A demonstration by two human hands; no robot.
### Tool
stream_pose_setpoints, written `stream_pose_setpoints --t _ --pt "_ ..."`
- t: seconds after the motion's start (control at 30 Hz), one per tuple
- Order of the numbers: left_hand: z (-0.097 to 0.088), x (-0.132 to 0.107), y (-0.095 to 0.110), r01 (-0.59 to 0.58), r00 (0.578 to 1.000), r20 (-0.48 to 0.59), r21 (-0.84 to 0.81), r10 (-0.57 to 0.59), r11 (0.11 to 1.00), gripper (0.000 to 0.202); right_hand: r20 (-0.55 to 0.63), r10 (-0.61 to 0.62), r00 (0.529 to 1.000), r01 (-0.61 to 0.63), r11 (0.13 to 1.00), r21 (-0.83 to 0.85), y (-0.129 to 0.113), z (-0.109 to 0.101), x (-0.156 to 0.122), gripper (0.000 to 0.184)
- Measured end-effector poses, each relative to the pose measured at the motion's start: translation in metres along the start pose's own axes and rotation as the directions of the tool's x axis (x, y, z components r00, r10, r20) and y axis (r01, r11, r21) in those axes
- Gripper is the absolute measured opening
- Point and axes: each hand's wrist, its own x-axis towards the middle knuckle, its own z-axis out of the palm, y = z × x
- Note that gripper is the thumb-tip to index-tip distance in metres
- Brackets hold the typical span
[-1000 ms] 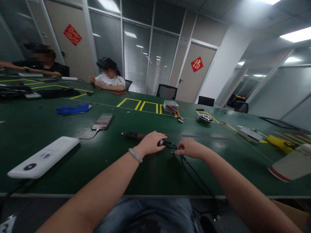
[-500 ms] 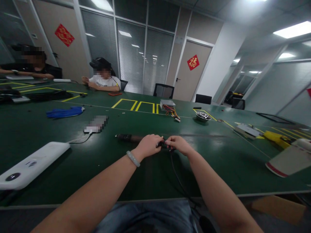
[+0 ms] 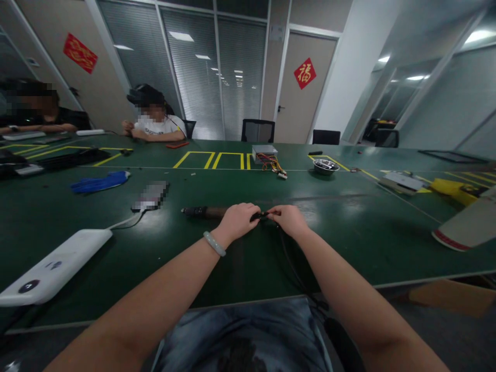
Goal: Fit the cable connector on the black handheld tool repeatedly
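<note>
An electric screwdriver (image 3: 213,212) with a brown body and black collar lies on the green table, its tip pointing left. My left hand (image 3: 241,221) is closed around its rear end and covers much of that part. Close by on the right, my right hand (image 3: 290,221) pinches the small black plug (image 3: 264,214) of a cable at the tool's tail. The black cable (image 3: 285,250) runs from under my right hand down over the table's front edge. Fingers partly hide the joint, so I cannot tell whether the plug is seated.
To the left are a white power bank (image 3: 73,263), a phone (image 3: 152,196) and a blue glove (image 3: 99,182). Farther back sit a power supply (image 3: 264,151) with loose wires and a metal bowl (image 3: 326,166). A paper cup (image 3: 467,225) stands right. Two people sit across the table.
The view has tilted down and turned slightly. Both hands remain at the screwdriver's rear end, with small finger shifts around the plug.
</note>
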Motion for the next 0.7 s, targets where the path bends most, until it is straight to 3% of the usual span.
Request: stream_pose_setpoints --t 0.2,0.7 --pt "-0.0002 0.0079 0.0052 0.022 0.999 0.036 0.048 -0.024 0.999 0.012 -0.099 0.017 0.995 -0.022 0.999 -0.042 0.0032 0.0021 -0.0016 0.016" --pt "0.0046 0.002 -0.0001 -0.008 1.0 0.01 -0.039 0.008 0.999 0.017 -0.074 -0.121 0.99 0.095 0.953 -0.286 -0.0017 0.0096 -0.0029 0.024"
